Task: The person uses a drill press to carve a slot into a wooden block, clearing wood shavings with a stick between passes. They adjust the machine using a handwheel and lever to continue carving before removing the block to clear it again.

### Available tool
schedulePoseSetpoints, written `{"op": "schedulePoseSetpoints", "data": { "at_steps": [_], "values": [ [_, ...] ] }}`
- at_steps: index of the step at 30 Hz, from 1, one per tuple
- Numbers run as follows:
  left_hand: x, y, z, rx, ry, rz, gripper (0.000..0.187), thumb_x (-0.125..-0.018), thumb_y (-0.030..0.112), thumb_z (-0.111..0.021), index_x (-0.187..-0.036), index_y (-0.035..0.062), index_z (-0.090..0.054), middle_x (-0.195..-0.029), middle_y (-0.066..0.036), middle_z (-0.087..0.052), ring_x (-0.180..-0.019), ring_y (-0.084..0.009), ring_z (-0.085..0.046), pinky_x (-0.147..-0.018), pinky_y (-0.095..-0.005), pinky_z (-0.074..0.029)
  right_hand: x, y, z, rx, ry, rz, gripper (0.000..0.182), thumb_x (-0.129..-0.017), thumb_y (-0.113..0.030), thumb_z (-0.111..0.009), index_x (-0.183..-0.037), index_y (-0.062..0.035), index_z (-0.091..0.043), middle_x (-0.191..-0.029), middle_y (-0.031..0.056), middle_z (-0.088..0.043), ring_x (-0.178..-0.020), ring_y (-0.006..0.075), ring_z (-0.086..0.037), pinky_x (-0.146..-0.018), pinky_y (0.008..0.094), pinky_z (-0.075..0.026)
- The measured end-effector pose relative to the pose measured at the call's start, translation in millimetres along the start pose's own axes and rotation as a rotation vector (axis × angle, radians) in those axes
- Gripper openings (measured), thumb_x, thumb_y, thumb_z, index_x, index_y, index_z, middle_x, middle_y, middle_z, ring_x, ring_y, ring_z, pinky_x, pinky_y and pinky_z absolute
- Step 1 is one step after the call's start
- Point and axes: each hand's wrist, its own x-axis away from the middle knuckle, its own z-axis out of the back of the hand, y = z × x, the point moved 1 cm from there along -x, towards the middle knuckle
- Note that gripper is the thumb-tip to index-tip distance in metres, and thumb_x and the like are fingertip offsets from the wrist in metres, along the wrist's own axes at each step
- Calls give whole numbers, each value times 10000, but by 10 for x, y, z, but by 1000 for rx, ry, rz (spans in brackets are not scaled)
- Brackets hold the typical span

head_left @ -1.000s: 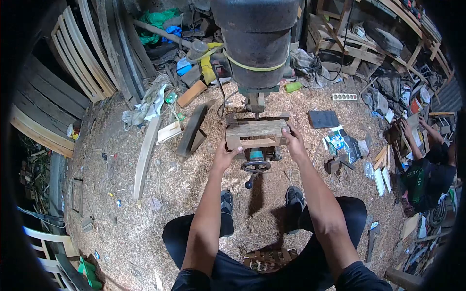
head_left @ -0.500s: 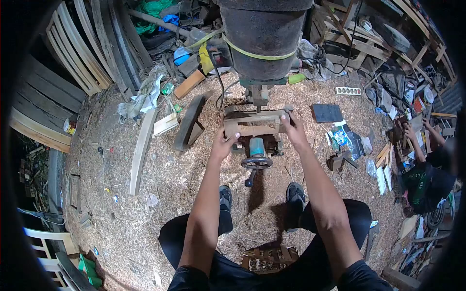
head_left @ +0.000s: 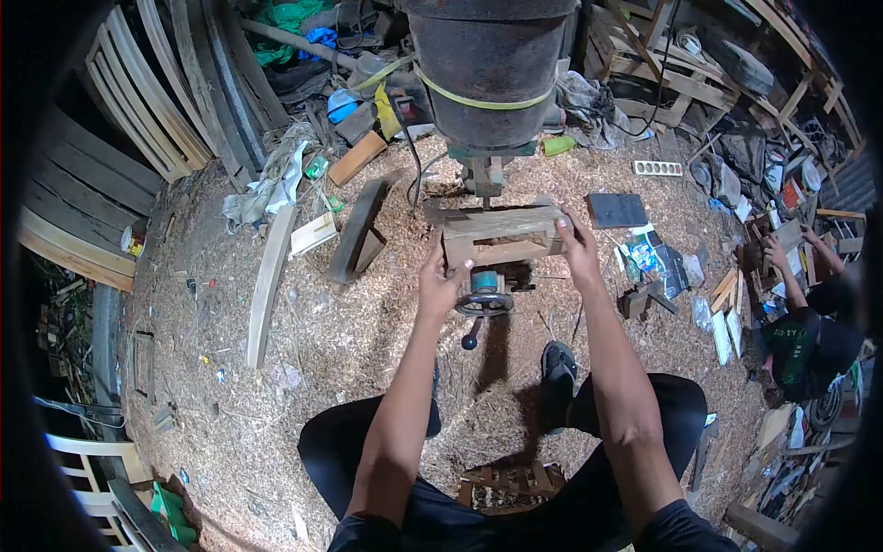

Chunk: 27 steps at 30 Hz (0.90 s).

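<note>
Both hands grip a wooden block (head_left: 504,224) in front of me, a short board with a pale cut-out along its near side. My left hand (head_left: 443,278) is closed on its left end, thumb along the near edge. At the other end my right hand (head_left: 578,247) clasps the wood with its thumb on top. Directly behind the block is the tool end (head_left: 487,177) of a dark machine (head_left: 492,78) with a yellow band round it. Below the block shows a handwheel (head_left: 485,304) with a ball-ended lever (head_left: 470,340). The block hides the machine's table.
Wood shavings cover the floor. Left of the machine lie a dark beam (head_left: 361,230) and a curved plank (head_left: 270,287). To the right are a dark flat board (head_left: 617,210) and a power strip (head_left: 658,168). Another person (head_left: 798,345) sits at far right, handling wood.
Both hands have shifted right with the wooden block, and its upper face now shows more. The other person's hands have moved slightly with their piece of wood.
</note>
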Motion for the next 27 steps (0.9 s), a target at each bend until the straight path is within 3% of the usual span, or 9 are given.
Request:
{"op": "schedulePoseSetpoints", "data": {
  "at_steps": [5, 8, 12, 14, 17, 21, 25, 26, 27],
  "values": [
    [184, 36, -614, 161, 96, -62, 619, -798, -39, -700, -1332, -69, -389, -1223, -175, -581, -1097, -214, -591, -959, -287, -469, 87, -113, 541, 44, 121, -53, 506, -916, -396, -607, -1274, -40, -572, -1197, 127, -616, -1102, 200, -546, -997, 313, -377],
    [73, -89, -890, -133, 62, -87, 578, -812, -24, -693, -1305, -83, -397, -1213, -211, -576, -1105, -233, -592, -949, -302, -478, -90, 257, 978, 137, 225, -119, 530, -918, -434, -596, -1258, -28, -578, -1121, 119, -631, -1024, 191, -580, -890, 315, -461],
    [-207, -235, -1072, -152, -27, 1, 518, -857, 75, -662, -1311, -56, -451, -1112, -191, -640, -1074, -220, -614, -889, -300, -489, 0, 41, 995, 61, 318, -259, 595, -895, -518, -590, -1238, -32, -585, -955, 113, -625, -849, 165, -619, -612, 296, -514],
    [-334, -294, -1074, -146, 7, -8, 510, -838, 176, -690, -1277, -28, -527, -1058, -220, -661, -1030, -265, -643, -883, -321, -486, -81, 139, 1036, 41, 255, -268, 605, -887, -519, -601, -1238, -26, -586, -954, 110, -633, -855, 166, -616, -634, 302, -517],
    [-418, -270, -967, -512, 77, -49, 525, -839, 187, -682, -1299, -7, -521, -1089, -228, -650, -1019, -320, -642, -876, -356, -493, -280, 499, 1074, 147, 176, -239, 606, -896, -514, -589, -1261, -33, -547, -1068, 114, -602, -931, 198, -605, -708, 341, -533],
    [-471, 47, -930, -890, 16, -125, 487, -804, 196, -737, -1208, -34, -591, -1084, -201, -647, -1004, -290, -633, -896, -347, -474, -481, 792, 1078, 170, 157, -172, 570, -911, -485, -580, -1266, -40, -539, -1066, 104, -607, -906, 198, -615, -701, 337, -546],
    [-628, -209, -863, -656, 30, -62, 515, -777, 271, -760, -1185, -10, -620, -1130, -229, -616, -1079, -347, -570, -956, -387, -442, -513, 613, 965, 213, 172, -217, 532, -925, -462, -569, -1224, -23, -581, -1011, 108, -637, -839, 177, -628, -619, 327, -550],
    [-625, -258, -853, -631, 53, -63, 514, -774, 273, -763, -1178, -13, -624, -1126, -231, -617, -1075, -345, -572, -955, -387, -443, -507, 622, 913, 259, 219, -83, 481, -923, -425, -564, -1158, -12, -636, -940, 164, -682, -838, 194, -610, -788, 351, -483],
    [-633, -308, -838, -605, 79, -66, 513, -771, 275, -767, -1171, -16, -628, -1122, -233, -617, -1072, -343, -575, -954, -387, -443, -504, 641, 879, 232, 220, -77, 481, -923, -424, -561, -1151, -8, -638, -938, 168, -682, -852, 195, -610, -795, 349, -481]
  ]
}}
